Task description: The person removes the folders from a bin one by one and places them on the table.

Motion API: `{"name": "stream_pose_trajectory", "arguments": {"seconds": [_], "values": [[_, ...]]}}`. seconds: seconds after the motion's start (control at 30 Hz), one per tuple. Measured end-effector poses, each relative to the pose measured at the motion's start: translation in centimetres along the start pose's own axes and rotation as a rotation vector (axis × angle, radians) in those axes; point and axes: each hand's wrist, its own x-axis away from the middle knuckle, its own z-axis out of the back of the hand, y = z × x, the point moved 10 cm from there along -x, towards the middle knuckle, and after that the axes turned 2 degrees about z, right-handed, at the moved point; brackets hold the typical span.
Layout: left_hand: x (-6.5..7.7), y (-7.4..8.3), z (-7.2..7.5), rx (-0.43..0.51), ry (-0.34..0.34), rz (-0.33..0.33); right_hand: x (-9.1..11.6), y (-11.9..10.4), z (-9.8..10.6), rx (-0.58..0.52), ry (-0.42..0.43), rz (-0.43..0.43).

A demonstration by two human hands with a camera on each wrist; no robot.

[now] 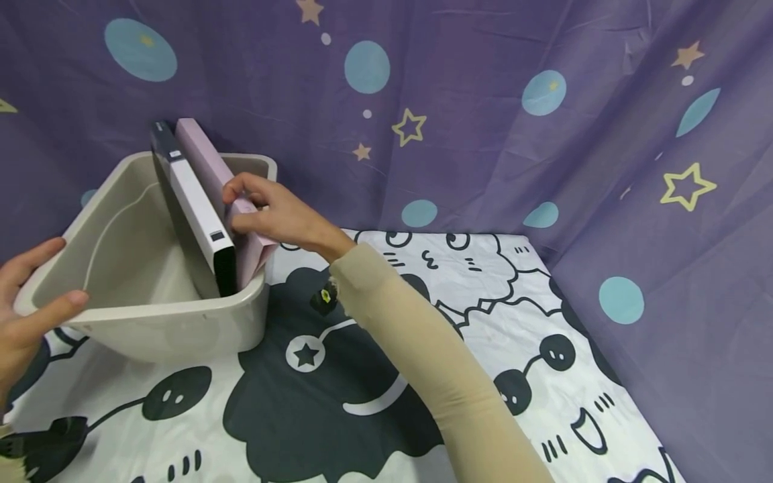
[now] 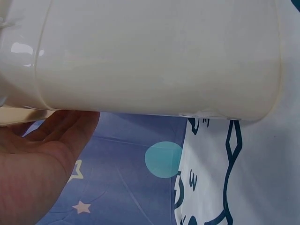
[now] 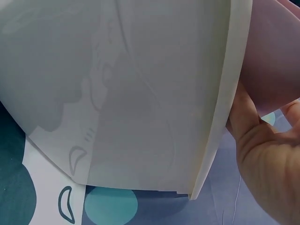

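A cream plastic bin (image 1: 175,329) stands at the left in the head view. Two slim, flat box-like items lean in its right part: one with a white edge and black ends (image 1: 192,201), the other pink (image 1: 205,157). My right hand (image 1: 278,211) pinches the pink one along its upper edge, thumb on the near side. The right wrist view shows that hand (image 3: 267,145) beside the bin's rim, with the pink surface (image 3: 274,56) above it. My left hand (image 1: 27,302) holds the bin at its left rim; its fingers (image 2: 70,126) touch the outside in the left wrist view.
A white cloth (image 1: 483,295) with black cartoon prints covers the surface under the bin. Purple curtain (image 1: 459,134) with stars and blue dots hangs behind and along the right side. A small dark object with a yellow mark (image 1: 326,296) shows beside the right cuff.
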Motion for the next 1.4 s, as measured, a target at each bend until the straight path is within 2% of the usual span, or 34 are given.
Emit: {"name": "stream_pose_trajectory", "arguments": {"seconds": [0.07, 0.23, 0.3, 0.37, 0.43, 0.5, 0.53, 0.63, 0.77, 0.87, 0.97, 1.0, 1.03, 1.1, 1.17, 1.27, 1.37, 1.4], "values": [[-0.1, -0.5, 0.0, 0.018, -0.012, 0.005, 0.0, -0.1, 0.1, 0.014, 0.005, 0.007], [-1.4, -5.9, 1.1, -0.034, 0.023, -0.012, 0.2, -0.2, 0.4, 0.043, 0.007, 0.007], [-1.6, -6.6, 1.2, -0.041, 0.03, -0.012, 0.3, -0.3, 0.7, 0.05, 0.012, 0.0], [-1.5, -5.5, 0.9, -0.005, 0.015, -0.003, 0.5, -0.4, 1.3, 0.042, 0.026, -0.008], [-1.1, -3.5, 0.5, 0.012, 0.01, 0.004, 0.7, -0.6, 1.9, 0.023, 0.041, -0.019], [-0.8, -2.1, 0.1, 0.002, 0.008, 0.012, 0.6, -0.8, 2.3, 0.012, 0.046, -0.024], [-0.7, -1.8, 0.1, -0.02, 0.018, -0.004, 0.6, -0.9, 2.4, 0.007, 0.045, -0.027], [-0.7, -1.8, 0.1, -0.031, 0.031, -0.018, 0.3, -1.1, 2.6, 0.04, 0.038, -0.049], [-0.9, -1.9, 0.1, 0.067, 0.016, -0.05, 0.0, -0.8, 2.5, 0.07, 0.03, -0.121], [-0.9, -2.0, 0.0, 0.087, -0.002, -0.04, 0.1, -0.4, 2.4, 0.07, 0.011, -0.178], [-1.5, -3.9, 0.3, 0.027, 0.01, -0.059, 0.2, 0.0, 2.4, 0.072, -0.001, -0.218], [-1.6, -4.4, 0.4, 0.014, 0.006, -0.032, 0.3, 0.1, 2.4, 0.067, -0.004, -0.224], [-1.9, -5.4, 0.6, 0.006, 0.008, -0.052, 0.3, 0.2, 2.3, 0.063, -0.005, -0.226], [-1.7, -4.4, 0.5, 0.008, 0.015, -0.061, 0.2, 0.2, 2.3, 0.05, -0.003, -0.223], [-1.3, -2.7, 0.2, 0.045, 0.007, -0.051, 0.2, 0.3, 2.3, 0.036, -0.001, -0.222], [-0.6, -1.0, 0.0, 0.019, 0.025, -0.034, 0.1, 0.0, 2.1, 0.017, -0.009, -0.21], [-0.7, -2.4, 0.3, 0.003, 0.026, -0.025, 0.0, -0.3, 2.2, -0.005, -0.012, -0.211], [-0.7, -2.4, 0.4, -0.003, 0.028, -0.023, 0.0, -0.5, 2.3, -0.015, -0.009, -0.206]]}}
